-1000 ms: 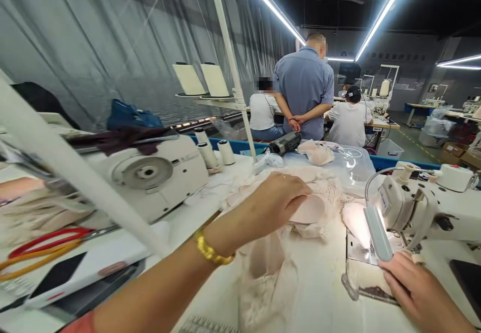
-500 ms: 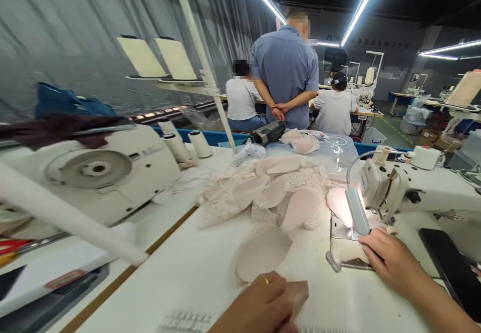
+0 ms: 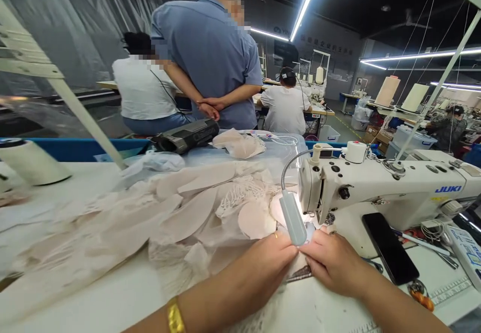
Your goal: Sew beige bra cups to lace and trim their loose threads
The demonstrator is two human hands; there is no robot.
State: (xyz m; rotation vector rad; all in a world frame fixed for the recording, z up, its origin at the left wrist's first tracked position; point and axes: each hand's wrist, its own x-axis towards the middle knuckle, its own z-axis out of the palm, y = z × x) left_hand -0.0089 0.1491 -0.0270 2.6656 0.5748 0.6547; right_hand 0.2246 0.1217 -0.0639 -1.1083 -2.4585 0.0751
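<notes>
At the white JUKI sewing machine (image 3: 379, 182), my left hand (image 3: 268, 255) and my right hand (image 3: 332, 260) meet just in front of the needle area. The fingers of both are closed and pressed down on a pale beige fabric piece (image 3: 298, 263), mostly hidden beneath them. A grey lamp (image 3: 293, 220) on a bendy metal neck covers the fingertips of my left hand in part. Behind the hands, a brightly lit beige cup piece (image 3: 277, 207) lies beside the machine head. Left of them spreads a heap of beige cup pieces with lace (image 3: 195, 212).
A black phone (image 3: 391, 247) lies right of my right hand, near orange-handled scissors (image 3: 421, 295). Behind the heap are a clear plastic box lid (image 3: 289, 147) and a dark handheld device (image 3: 188, 135). A thread cone (image 3: 33, 162) stands at left. Several people are beyond the table.
The view has turned right and come closer. My left hand has moved from the table front to the needle area, beside my right hand. The loose cup piece there is out of sight.
</notes>
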